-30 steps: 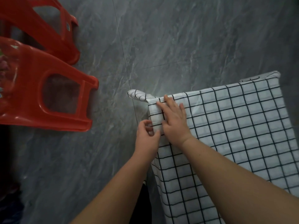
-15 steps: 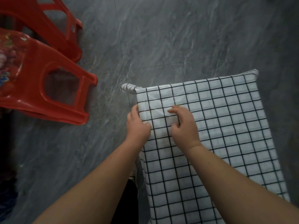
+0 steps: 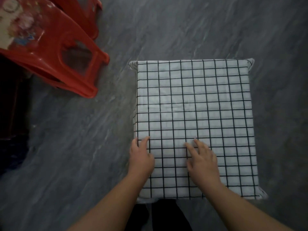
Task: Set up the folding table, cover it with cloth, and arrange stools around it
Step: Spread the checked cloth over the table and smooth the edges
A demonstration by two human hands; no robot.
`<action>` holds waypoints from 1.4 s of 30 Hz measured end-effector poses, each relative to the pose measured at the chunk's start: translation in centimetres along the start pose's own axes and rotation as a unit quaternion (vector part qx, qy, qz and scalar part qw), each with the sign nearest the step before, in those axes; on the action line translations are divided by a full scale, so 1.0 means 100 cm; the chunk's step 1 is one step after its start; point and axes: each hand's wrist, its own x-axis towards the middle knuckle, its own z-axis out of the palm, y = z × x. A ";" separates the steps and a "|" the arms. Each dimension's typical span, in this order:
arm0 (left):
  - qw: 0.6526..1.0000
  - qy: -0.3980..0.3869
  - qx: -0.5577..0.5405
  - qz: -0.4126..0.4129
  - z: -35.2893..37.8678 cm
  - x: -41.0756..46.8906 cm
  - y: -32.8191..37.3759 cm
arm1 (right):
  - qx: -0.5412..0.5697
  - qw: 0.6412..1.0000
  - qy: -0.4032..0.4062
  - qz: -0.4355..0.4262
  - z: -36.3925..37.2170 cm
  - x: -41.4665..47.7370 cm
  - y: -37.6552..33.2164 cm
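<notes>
A white cloth with a black grid (image 3: pixel 200 100) covers the whole top of the small square table, with its corners tucked down at the edges. My left hand (image 3: pixel 140 157) lies at the table's near left edge, its fingers over the cloth's side. My right hand (image 3: pixel 202 159) rests flat on the cloth a little to the right, fingers spread. Neither hand holds anything. Two red plastic stools stand on the floor at the upper left, the nearer stool (image 3: pixel 55 52) with a printed seat and the farther stool (image 3: pixel 90 14) behind it.
Grey marbled floor tiles (image 3: pixel 183 30) surround the table. Dark furniture (image 3: pixel 11 100) sits at the left edge. My dark trouser legs (image 3: pixel 166 214) show below the table's near edge.
Both hands slid back from the far left corner along the left side toward the near edge, flattening the cloth. The view shifted so the whole tabletop shows.
</notes>
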 end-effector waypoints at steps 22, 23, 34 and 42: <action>0.992 0.106 -0.008 -0.070 0.047 -0.080 -0.071 | -0.023 0.999 0.037 0.001 0.049 -0.068 0.028; 0.990 0.107 0.022 -0.090 0.051 -0.088 -0.073 | -0.034 0.999 0.029 0.002 0.052 -0.074 0.033; 0.979 0.127 -0.129 -0.098 0.070 -0.107 -0.086 | -0.055 0.998 0.000 0.010 0.076 -0.110 0.058; 0.991 0.078 -0.038 -0.106 0.065 -0.113 -0.086 | 0.003 1.000 -0.010 0.000 0.056 -0.116 0.071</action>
